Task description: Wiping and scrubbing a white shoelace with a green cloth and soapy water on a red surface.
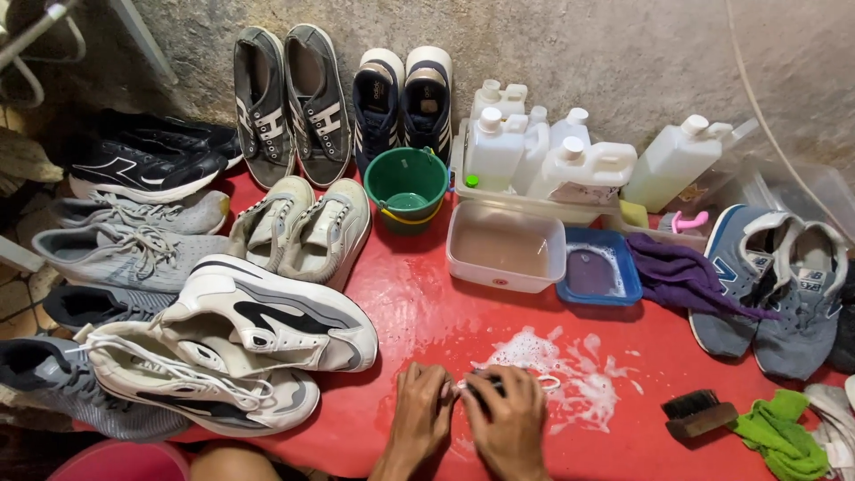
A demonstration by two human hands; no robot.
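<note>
Head view is showing the left hand [420, 411] and right hand [509, 419] pinching together on a soapy white shoelace [543, 381] over the red table [419, 312]; it is looking limp, slippery, best gripped near the ends.

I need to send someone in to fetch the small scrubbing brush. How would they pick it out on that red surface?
Start at the red table and go to its near right corner, right of the patch of soap foam. The brush lies there beside a crumpled green cloth. It is the only brush in view: a brown wooden block with black bristles.
</note>
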